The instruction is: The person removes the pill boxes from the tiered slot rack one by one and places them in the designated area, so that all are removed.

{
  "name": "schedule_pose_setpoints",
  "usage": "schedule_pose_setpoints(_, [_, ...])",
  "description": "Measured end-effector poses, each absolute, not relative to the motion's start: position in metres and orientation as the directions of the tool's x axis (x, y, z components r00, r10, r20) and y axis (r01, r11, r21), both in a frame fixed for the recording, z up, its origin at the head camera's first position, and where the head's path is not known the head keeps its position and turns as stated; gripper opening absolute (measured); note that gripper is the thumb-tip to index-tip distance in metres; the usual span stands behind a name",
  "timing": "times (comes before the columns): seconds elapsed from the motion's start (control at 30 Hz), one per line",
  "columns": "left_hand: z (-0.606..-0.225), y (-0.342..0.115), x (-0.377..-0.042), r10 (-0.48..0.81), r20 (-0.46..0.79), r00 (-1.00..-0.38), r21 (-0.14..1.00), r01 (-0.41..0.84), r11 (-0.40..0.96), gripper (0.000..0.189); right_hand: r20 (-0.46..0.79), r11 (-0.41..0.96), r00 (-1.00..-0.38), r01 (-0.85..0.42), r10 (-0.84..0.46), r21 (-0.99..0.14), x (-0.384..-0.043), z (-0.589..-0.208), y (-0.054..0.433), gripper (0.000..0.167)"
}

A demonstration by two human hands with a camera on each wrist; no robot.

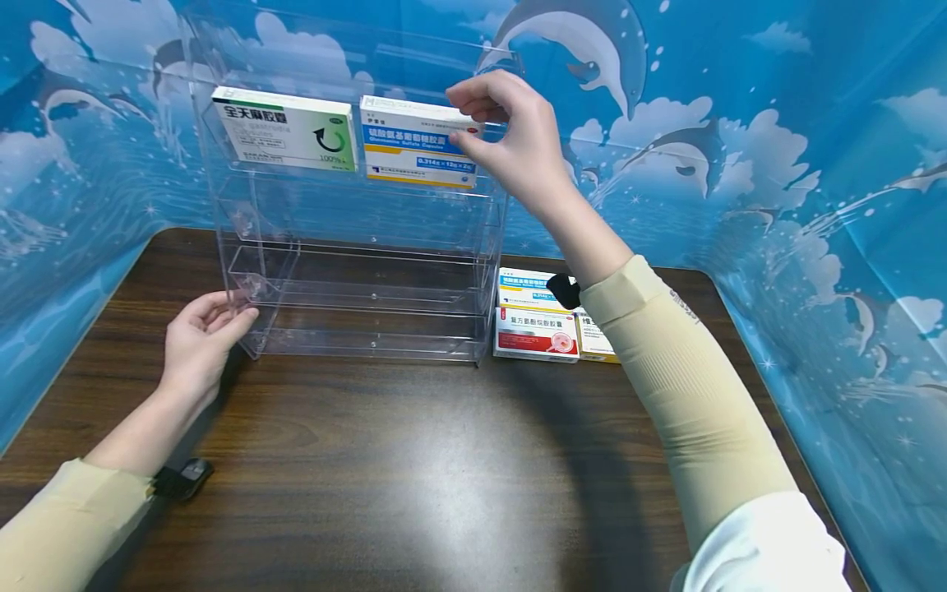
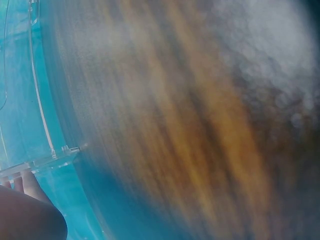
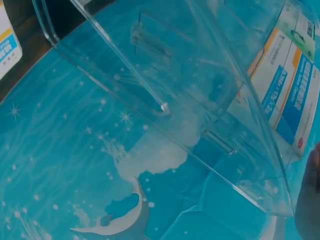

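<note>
A clear acrylic display rack (image 1: 370, 298) with tiers stands on the table. On its upper tier, in the head view, are a white and green medicine box (image 1: 284, 131) and, to its right, a white and blue medicine box (image 1: 414, 156). My right hand (image 1: 521, 136) hovers at the right end of the blue one, thumb and fingers spread apart, the thumb overlapping its front. In the right wrist view, the box (image 3: 287, 95) shows through the clear side panel. Down at the rack's lower left side, my left hand (image 1: 200, 337) grips the edge between thumb and fingers.
To the right of the rack, more medicine boxes lie on the dark wooden table (image 1: 370, 460): a white and blue one (image 1: 521, 288), a red and white one (image 1: 534, 335), and a partly hidden one (image 1: 595, 341). A blue dolphin-print curtain (image 1: 740, 99) surrounds the table.
</note>
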State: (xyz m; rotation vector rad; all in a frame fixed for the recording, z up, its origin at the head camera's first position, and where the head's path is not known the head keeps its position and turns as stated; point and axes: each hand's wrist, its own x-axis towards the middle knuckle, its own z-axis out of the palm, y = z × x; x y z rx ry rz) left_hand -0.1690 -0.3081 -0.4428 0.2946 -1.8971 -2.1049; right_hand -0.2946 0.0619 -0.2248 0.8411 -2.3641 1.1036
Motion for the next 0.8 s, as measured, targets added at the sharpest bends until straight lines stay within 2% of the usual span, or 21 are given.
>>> schedule_pose_setpoints(0.4, [-0.443, -0.309, -0.169, -0.339, 0.053, -0.939, 0.993, 0.084, -0.079, 0.03, 0.554, 0.601, -0.699, -0.697, -0.451, -0.391, -0.309, -0.215, 0.053, 0.034])
schedule_pose_setpoints(0.8, [-0.443, -0.308, -0.167, -0.325, 0.066, -0.943, 0.994, 0.092, -0.064, 0.029, 0.506, 0.631, -0.714, -0.686, -0.485, -0.364, -0.314, -0.212, 0.052, 0.036])
